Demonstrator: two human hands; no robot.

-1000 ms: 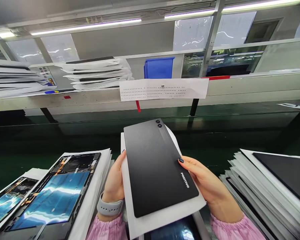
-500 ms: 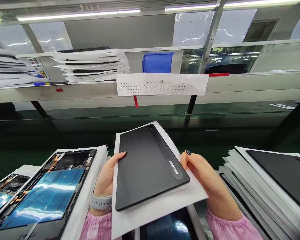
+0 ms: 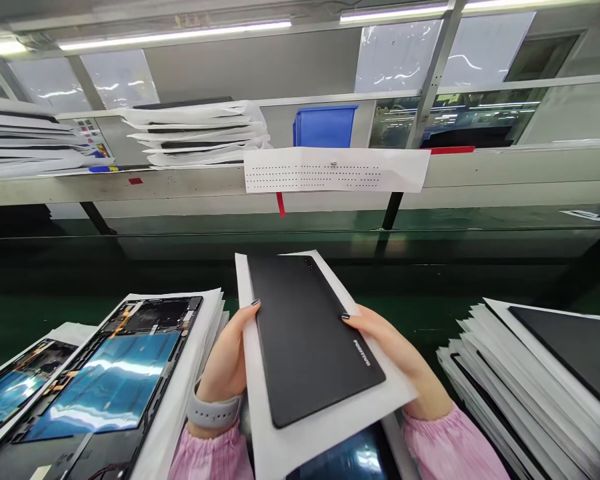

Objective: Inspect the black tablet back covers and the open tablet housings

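Left hand point(image 3: 225, 353) and right hand point(image 3: 377, 340) curl, fingers spread, around the long edges of a black POSITIVO tablet point(image 3: 305, 340) on a white sheet point(image 3: 260, 400), its long axis less slanted than before, camera end away; opened tablets point(image 3: 105, 393) lie left, a stacked pile point(image 3: 525, 380) right, a blue bin point(image 3: 325, 127) beyond

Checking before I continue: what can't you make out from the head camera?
Black tablet: underside, hidden by the tablet itself and the white sheet.
Tablet below that sheet: mostly hidden, cut off by the bottom edge.
Right stack: cut off by the right edge.
Dotted paper strip: marks too small to read.
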